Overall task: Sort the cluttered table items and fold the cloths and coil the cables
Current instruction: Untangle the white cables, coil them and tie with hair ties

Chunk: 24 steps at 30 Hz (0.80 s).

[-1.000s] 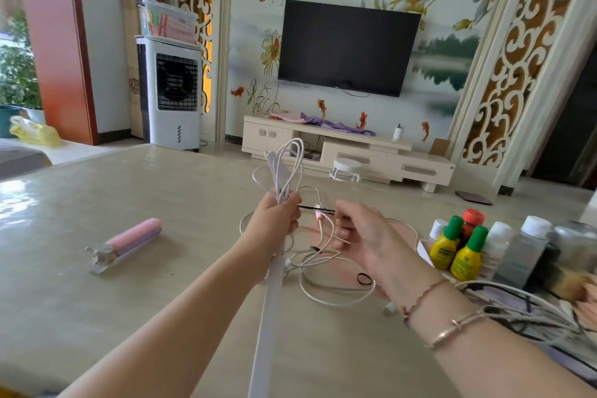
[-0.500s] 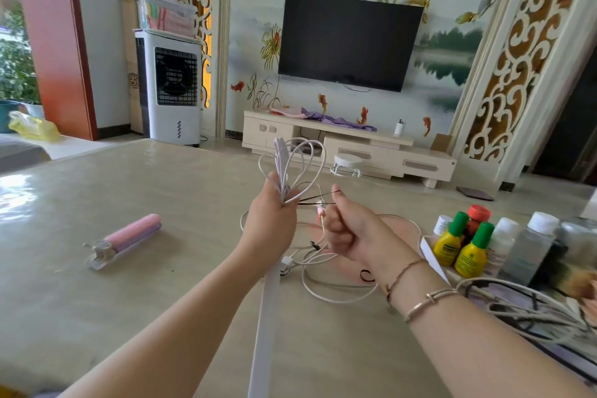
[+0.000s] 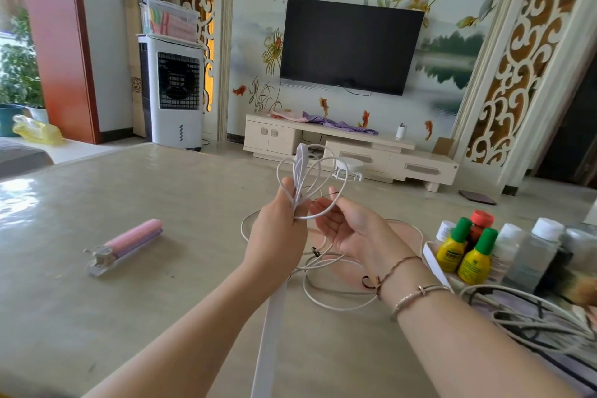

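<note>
My left hand (image 3: 278, 229) grips a bundle of thin white cable loops (image 3: 307, 171) that stand up above its fist, over the middle of the table. A flat white strap (image 3: 269, 326) hangs down from the same fist. My right hand (image 3: 350, 229) is palm-up just right of the bundle, fingers loosely spread, a strand of the cable lying across its fingertips. The rest of the white cable (image 3: 336, 297) trails in loose loops on the table below both hands, over a pink mat.
A pink folded tool (image 3: 127, 244) lies on the beige table (image 3: 97, 317) to the left. Several small bottles (image 3: 475, 252) stand at the right. A tangle of grey and black cables (image 3: 529, 320) lies at the near right edge.
My right hand has let go its pinch, turned palm-up and opened beside the bundle. The loops above my left hand have grown wider. Both hands rose slightly.
</note>
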Each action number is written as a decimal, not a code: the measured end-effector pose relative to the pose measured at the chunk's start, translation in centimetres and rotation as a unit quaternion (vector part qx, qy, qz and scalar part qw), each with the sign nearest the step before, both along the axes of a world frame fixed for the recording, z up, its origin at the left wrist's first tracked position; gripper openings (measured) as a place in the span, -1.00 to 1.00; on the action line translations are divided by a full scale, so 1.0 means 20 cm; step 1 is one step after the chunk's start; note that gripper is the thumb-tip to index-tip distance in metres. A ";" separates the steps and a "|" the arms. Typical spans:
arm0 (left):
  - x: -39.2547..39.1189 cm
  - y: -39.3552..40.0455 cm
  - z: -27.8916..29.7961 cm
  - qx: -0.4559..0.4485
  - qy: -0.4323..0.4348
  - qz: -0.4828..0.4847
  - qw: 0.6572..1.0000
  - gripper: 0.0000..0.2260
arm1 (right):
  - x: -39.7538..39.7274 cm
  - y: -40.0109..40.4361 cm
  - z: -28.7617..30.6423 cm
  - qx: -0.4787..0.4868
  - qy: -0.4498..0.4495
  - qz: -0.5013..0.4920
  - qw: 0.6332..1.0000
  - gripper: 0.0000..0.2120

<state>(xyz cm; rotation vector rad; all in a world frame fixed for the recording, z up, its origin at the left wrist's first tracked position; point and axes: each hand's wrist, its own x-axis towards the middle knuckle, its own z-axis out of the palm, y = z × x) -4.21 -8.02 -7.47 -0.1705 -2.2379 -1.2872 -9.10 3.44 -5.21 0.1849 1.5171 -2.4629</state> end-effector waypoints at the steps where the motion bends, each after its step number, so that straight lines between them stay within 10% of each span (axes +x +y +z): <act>1: 0.00 0.00 0.00 -0.002 0.001 0.000 1.000 -0.80 | 0.00 0.00 -0.01 -0.007 0.000 -0.001 1.000 -0.61; 8: 0.01 -0.01 0.01 0.095 0.006 -0.041 0.995 -0.65 | 0.05 -0.01 0.01 -0.014 0.026 0.071 0.997 -0.62; 13: -0.01 -0.04 0.04 0.184 -0.037 -0.071 0.980 -0.86 | 0.07 0.06 -0.01 0.105 0.168 0.212 0.957 -0.19; 24: 0.03 -0.01 0.08 -0.192 -0.230 -0.117 0.947 -0.77 | 0.19 0.24 -0.05 0.204 0.288 0.064 0.933 -0.31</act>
